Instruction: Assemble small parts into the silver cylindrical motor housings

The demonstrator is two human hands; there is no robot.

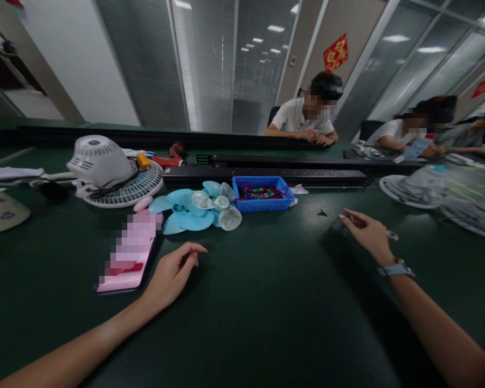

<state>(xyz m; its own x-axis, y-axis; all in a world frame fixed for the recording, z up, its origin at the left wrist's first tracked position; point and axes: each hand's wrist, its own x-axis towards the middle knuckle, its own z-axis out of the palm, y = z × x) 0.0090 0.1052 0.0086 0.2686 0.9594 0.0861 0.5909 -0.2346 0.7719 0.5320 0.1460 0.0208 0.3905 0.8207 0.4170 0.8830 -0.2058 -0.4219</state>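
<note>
Over the dark green table, handling should go best with low, steady moves, the forearms kept down and a light pinch instead of a full grip. A white fan lies grille down at the left, and a loose bunch of blue and clear fan blades sits in front of it, easy to knock. A blue box of wires stands just beside the blades, so wrists are better kept wide of its rim. The phone lies left of the hands. The left hand is just beside it, half open with fingers loosely curled, and nothing shows in its grasp. The right hand, well apart on the other side, bends down with thumb and fingers closed about a small dark object; whether that touches the tabletop I cannot tell. Just past its fingertips lies a tiny black piece, untouched
</note>
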